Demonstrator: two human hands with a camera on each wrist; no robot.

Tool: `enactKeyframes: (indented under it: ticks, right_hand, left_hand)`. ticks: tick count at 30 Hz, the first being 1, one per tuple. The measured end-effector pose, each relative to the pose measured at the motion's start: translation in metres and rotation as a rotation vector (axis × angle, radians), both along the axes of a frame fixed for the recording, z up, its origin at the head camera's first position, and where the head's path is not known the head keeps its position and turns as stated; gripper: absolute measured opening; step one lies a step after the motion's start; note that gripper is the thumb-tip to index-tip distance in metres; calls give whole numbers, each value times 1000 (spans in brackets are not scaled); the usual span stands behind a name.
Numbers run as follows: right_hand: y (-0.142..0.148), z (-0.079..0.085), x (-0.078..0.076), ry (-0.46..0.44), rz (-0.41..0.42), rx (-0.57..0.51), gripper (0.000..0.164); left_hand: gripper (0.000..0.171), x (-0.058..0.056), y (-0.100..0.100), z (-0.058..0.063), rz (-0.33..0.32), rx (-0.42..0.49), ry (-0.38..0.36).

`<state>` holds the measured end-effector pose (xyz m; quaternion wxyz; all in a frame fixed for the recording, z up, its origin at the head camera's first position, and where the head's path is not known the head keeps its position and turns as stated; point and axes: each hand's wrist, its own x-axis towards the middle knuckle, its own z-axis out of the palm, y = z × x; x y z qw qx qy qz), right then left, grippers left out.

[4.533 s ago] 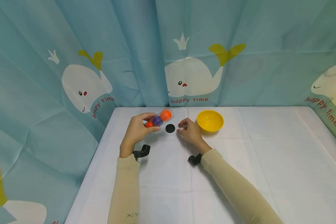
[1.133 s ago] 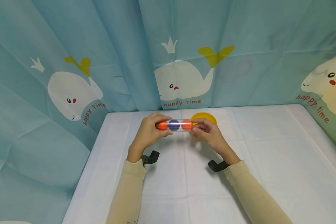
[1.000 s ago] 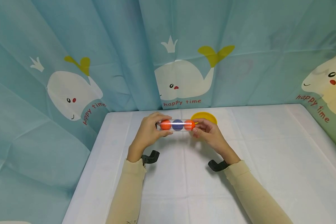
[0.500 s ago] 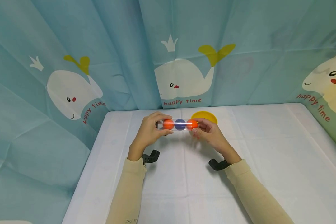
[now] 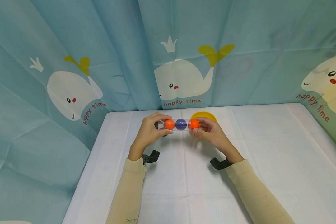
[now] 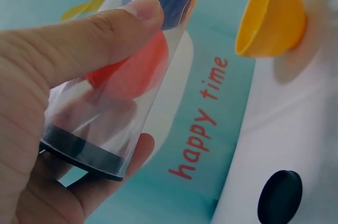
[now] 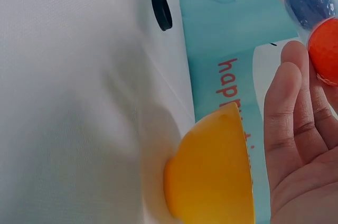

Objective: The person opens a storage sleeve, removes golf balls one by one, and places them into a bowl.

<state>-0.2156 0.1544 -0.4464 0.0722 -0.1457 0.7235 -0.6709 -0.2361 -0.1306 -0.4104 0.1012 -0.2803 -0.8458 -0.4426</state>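
Observation:
My left hand (image 5: 148, 133) holds a clear tube (image 6: 100, 123) level above the table, its thumb and fingers around the end with a black base (image 6: 82, 152). Inside, an orange ball (image 5: 169, 124) lies nearest that hand and a dark blue ball (image 5: 180, 124) sits in the middle. Another orange ball (image 7: 326, 49) sticks partly out of the tube's right end. My right hand (image 5: 212, 135) pinches this ball at the tube's mouth between thumb and fingers. A round black cap (image 7: 162, 11) lies on the table below the tube, mostly hidden by the left hand in the head view.
A yellow bowl (image 5: 203, 116) stands on the table just behind the right hand, partly covered by it. The white-covered table (image 5: 182, 186) ends at a blue curtain (image 5: 123, 62) printed with whales.
Over the last second the balls have slid right along the tube, and the end one has come partly out into my right hand. Before that, the right hand left the table and rose to the tube.

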Motion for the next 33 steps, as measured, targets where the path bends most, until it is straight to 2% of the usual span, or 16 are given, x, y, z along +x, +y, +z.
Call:
enactKeyframes:
  ticks: [10, 24, 33]
  right_hand:
    - [2, 1, 0, 23, -32, 64, 46]
    - [11, 4, -2, 128, -90, 69, 46]
    - [19, 5, -5, 214, -165, 139, 47]
  left_hand:
    - [50, -1, -2, -2, 14, 32, -51]
    - [52, -1, -2, -2, 15, 31, -75]
    - [52, -1, -3, -2, 26, 17, -77]
